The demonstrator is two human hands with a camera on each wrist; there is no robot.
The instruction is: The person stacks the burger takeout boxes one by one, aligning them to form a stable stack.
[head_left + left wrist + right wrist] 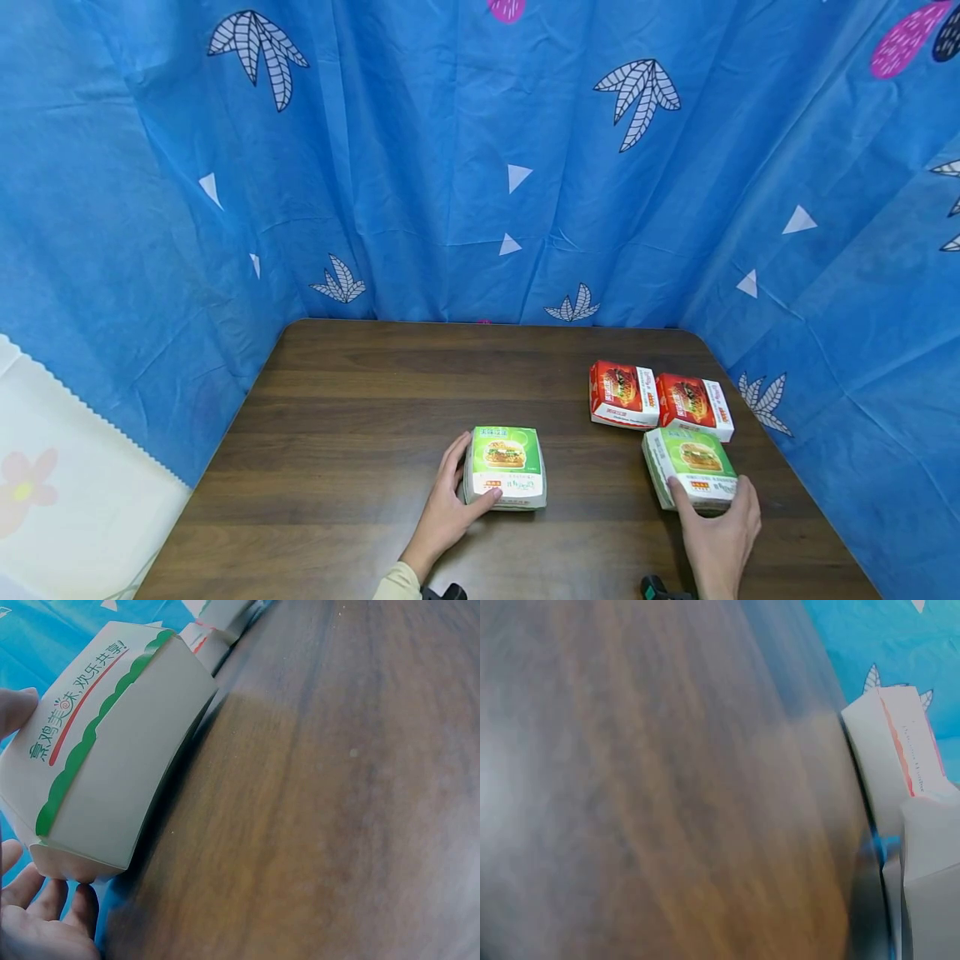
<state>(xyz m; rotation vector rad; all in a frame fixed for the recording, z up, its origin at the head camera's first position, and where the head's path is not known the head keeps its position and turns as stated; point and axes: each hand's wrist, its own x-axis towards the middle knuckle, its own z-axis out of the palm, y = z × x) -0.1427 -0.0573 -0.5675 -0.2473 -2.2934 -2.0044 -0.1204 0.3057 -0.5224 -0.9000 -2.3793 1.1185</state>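
- The left green box [506, 462] is the landmark: it sits on the brown wood-look worktop [360, 400], its burger picture facing up.
- The left hand [447, 507] is clamped on this landmark, fingers along its left side and thumb at its front edge; the left wrist view shows the thumb on the printed slope and fingertips at a lower corner.
- The right green box [690, 469], with a matching burger print, is well to the right of the landmark.
- The right hand [717, 533], also right of the landmark and nearer the person, is clamped on the right green box, thumb on its front left part and fingers at its right side. The right wrist view crops that box heavily, so whether it rests flat or is slightly raised is hard to tell.
- The left red box [624, 396] lies to the right of the landmark and farther back.
- The right red box [693, 406] is farther right of the landmark, just beside the left red box and directly behind the right green box.
- A blue curtain [420, 167] with white leaf prints hangs behind the landmark.
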